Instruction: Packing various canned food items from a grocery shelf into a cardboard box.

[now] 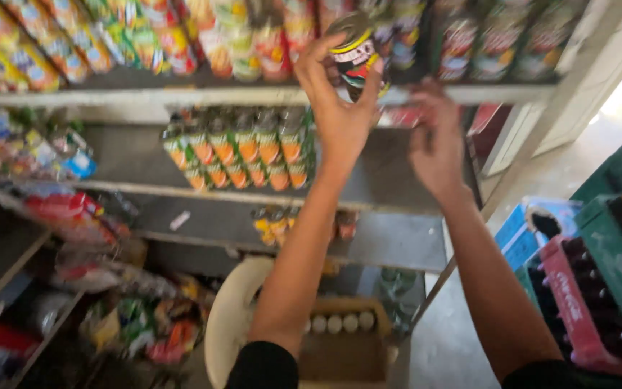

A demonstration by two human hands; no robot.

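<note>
My left hand (336, 101) is raised to the upper shelf and grips a dark can with a yellow and red label (355, 52), tilted with its metal top toward me. My right hand (437, 137) is lifted beside it, a little lower and to the right, fingers curled loosely in front of the shelf edge (253, 95); it is blurred and I see nothing in it. More cans (462, 39) of the same dark kind stand in a row on that shelf to the right of the held one.
Rows of colourful cans (145, 36) fill the upper shelf. A block of green and orange cans (242, 148) sits on the middle shelf. Snack bags (66, 209) crowd the left shelves. Red and green bottle crates (599, 288) stand at the right. A carton of cans (343, 338) lies below.
</note>
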